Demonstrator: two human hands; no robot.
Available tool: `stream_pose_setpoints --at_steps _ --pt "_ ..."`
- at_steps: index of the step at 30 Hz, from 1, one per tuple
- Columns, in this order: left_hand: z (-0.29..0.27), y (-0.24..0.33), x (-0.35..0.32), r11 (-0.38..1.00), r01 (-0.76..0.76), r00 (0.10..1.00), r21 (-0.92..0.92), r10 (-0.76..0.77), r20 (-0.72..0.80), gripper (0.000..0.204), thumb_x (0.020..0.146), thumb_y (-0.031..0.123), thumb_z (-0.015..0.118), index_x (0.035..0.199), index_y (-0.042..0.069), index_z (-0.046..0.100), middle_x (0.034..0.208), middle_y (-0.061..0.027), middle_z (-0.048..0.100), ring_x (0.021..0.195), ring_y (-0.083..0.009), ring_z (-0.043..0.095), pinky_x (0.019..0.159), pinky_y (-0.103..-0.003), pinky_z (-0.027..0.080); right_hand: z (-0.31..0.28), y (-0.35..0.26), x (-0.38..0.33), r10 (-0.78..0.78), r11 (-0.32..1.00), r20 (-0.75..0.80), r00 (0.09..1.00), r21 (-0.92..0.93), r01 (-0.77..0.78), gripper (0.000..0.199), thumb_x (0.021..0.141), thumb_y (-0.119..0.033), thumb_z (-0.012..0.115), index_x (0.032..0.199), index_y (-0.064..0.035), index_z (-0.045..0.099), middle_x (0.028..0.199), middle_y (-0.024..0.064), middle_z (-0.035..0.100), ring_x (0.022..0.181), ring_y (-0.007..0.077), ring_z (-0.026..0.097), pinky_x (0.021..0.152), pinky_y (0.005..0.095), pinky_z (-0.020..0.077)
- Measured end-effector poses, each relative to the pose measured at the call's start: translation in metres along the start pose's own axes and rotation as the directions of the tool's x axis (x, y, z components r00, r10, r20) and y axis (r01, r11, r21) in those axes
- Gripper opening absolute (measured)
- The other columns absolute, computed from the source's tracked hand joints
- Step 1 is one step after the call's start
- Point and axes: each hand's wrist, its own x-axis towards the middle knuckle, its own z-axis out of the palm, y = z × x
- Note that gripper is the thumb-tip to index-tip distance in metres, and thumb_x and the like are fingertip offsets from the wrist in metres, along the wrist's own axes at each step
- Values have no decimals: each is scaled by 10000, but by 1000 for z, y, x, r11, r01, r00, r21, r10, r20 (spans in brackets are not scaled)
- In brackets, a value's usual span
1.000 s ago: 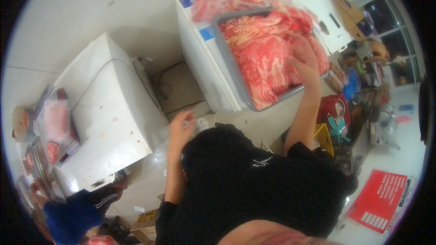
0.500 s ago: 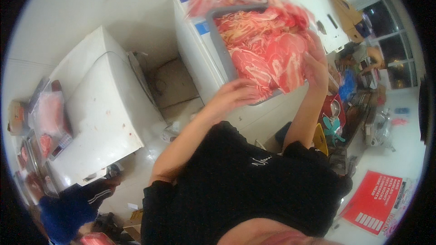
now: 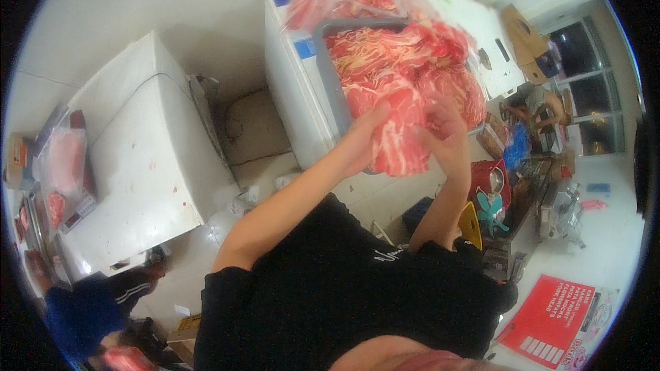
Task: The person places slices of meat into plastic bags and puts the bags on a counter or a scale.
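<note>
A grey tray [image 3: 328, 75] heaped with thin red-and-white marbled meat slices [image 3: 392, 62] rests on a white chest freezer [image 3: 292, 106]. Both hands are at the tray's near end. My left hand [image 3: 361, 139] and my right hand [image 3: 447, 139] together grip a clump of meat slices [image 3: 397, 136], holding it from either side at the tray's front edge. A clear plastic bag of more meat [image 3: 330, 1] lies behind the tray on the freezer lid.
A second white chest freezer [image 3: 130, 165] stands to the left, with bagged meat [image 3: 62, 161] and a scale at its far side. Another person in blue [image 3: 86, 312] crouches at lower left. Cluttered shelves and a red sign [image 3: 553, 316] are on the right.
My left hand rose from beside my body to the tray and now grips meat together with my right hand. The view shifted slightly toward the tray.
</note>
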Motion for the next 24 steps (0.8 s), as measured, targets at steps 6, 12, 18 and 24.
stream_pose_setpoints --at_steps 6,12,18,24 --pt "-2 11 -18 912 168 982 375 -123 -140 523 979 78 720 1465 12 537 1299 -66 679 1155 -156 665 1009 -337 548 -14 20 10 214 976 -208 954 9 -217 369 1050 -152 623 1401 -41 620 1309 60 664 1069 96 619 920 265 521" --pt "5 38 -13 806 292 954 515 -284 -97 467 959 81 742 1396 -9 606 1222 -51 710 1091 -128 675 952 -308 555 2 68 29 103 835 198 975 515 -193 514 1120 -397 503 1430 -1 607 1344 104 686 1178 170 650 1053 322 501" --pt "5 63 -12 693 313 937 650 -335 -94 418 952 100 752 1342 -10 649 1196 -48 732 1055 -124 689 970 -300 545 -5 73 33 234 936 224 946 212 -281 366 1100 -285 560 1290 4 680 1169 39 731 1077 116 653 973 291 507" --pt "-2 76 -17 566 290 928 772 -365 -81 393 939 80 748 1312 -20 674 1181 -37 723 1038 -101 646 951 -289 526 -8 47 45 155 980 160 975 98 -172 227 1058 -218 648 1195 -51 720 1027 -39 691 952 37 598 843 221 479"
